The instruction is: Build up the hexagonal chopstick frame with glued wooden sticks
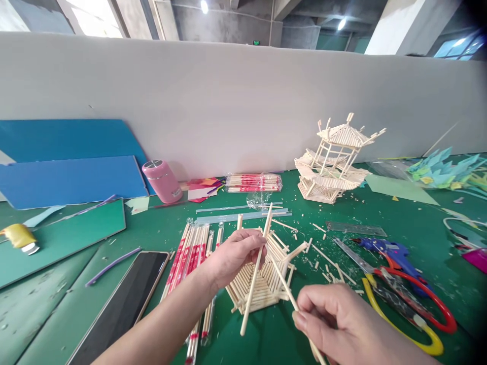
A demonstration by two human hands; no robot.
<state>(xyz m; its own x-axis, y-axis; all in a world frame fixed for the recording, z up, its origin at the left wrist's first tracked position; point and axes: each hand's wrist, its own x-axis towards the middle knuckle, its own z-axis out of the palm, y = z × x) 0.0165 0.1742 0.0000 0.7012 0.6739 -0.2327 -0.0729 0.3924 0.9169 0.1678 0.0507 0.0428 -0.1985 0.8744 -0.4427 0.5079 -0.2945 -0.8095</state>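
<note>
Re the hexagonal stick frame [266,294]: sits low on the green counter [152,230], front and centre, partly hidden behind the hands. Left hand [239,256]: grip clamped on a pale stick [256,268], slanted across above the frame. Right hand [331,314]: grip pinched tight on a second stick [282,278], running up toward the first; can't tell whether touching it, or the frame below. Progress, by judgement: partway. Done: slats [262,300] laid in rings round the frame, short posts [300,251] at some corners. Outstanding, apparently: both held sticks, not yet placed; no roof or tall uprights on the frame, unlike the stick pavilion [331,178] at back right. Can't say how much more beyond that. Stock: wrapped stick bundles [194,253] just left of the frame, another wrapped pack [254,182] behind, near the white panel [190,101]. Offcuts [338,274] scattered to the right, pointing to cutting work. Farther right: scissors [437,309] beside a blue glue gun [388,248], clear ruler [355,229] just behind. Past the bundles on the left: phone [125,304], lying flat.
</note>
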